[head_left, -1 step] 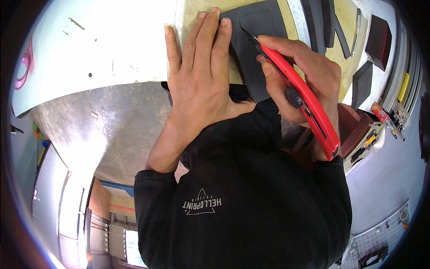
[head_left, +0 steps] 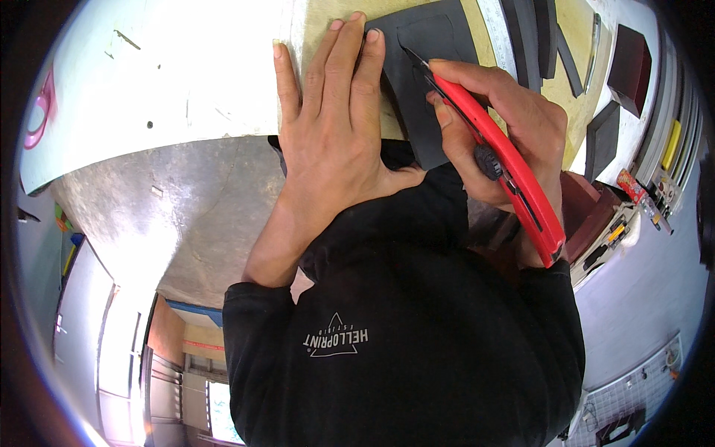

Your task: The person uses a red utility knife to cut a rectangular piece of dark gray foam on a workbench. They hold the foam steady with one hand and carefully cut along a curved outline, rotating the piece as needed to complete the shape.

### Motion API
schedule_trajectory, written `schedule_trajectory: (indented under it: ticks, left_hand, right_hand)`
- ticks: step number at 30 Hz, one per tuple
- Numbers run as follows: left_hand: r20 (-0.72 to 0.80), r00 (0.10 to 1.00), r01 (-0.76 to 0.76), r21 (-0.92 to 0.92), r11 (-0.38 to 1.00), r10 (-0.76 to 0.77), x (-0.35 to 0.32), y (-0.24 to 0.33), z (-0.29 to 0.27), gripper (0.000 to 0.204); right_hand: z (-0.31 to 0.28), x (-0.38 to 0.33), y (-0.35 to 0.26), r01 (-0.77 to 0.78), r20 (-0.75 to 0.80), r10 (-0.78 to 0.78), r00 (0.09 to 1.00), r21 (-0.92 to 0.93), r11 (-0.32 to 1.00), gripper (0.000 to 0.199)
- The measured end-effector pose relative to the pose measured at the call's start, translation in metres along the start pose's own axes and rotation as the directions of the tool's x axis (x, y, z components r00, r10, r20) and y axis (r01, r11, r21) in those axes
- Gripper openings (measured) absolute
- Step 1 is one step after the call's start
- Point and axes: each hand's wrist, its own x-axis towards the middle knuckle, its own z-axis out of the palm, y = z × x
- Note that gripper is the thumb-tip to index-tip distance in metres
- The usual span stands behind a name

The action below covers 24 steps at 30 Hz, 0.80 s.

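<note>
My right hand [head_left: 514, 127] is closed around a red utility knife [head_left: 514, 167] with a black slider wheel. The knife's dark blade points up and left, its tip on a flat dark grey sheet [head_left: 447, 41]. A thin outline with a rounded corner shows in the sheet's surface by the tip. My left hand [head_left: 335, 127] lies flat with its fingers spread, at the sheet's left edge. Its index fingertip rests by the sheet's upper left corner, and its thumb reaches the lower end. Both forearms come from black sleeves.
A metal ruler [head_left: 497, 37] lies right of the sheet on a yellowish mat [head_left: 570, 127]. Beyond it are dark strips [head_left: 546, 37], a dark maroon block [head_left: 630, 71] and another grey piece [head_left: 602, 141]. Pink-handled scissors [head_left: 39, 115] lie at the white table's [head_left: 201, 74] far left.
</note>
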Motion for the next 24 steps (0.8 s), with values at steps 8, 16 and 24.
schedule_trajectory:
  ticks: [8, 16, 24]
  left_hand:
    - [-0.05, 0.999, -0.001, 0.035, 0.999, 0.003, 0.004, 0.009, 0.0, 0.112]
    - [-0.055, 0.998, 0.01, 0.074, 0.997, -0.006, 0.0, 0.015, -0.001, 0.109]
    - [-0.061, 0.998, 0.006, 0.05, 0.999, -0.003, 0.005, 0.015, 0.001, 0.111]
  right_hand:
    - [0.015, -0.007, -0.005, -0.015, -0.155, 0.028, 0.988, 0.081, 0.997, 0.052]
    - [0.019, -0.018, -0.015, -0.081, -0.181, 0.095, 0.979, 0.08, 0.993, 0.049]
    - [0.016, -0.017, -0.008, -0.037, -0.16, 0.046, 0.986, 0.062, 0.997, 0.049]
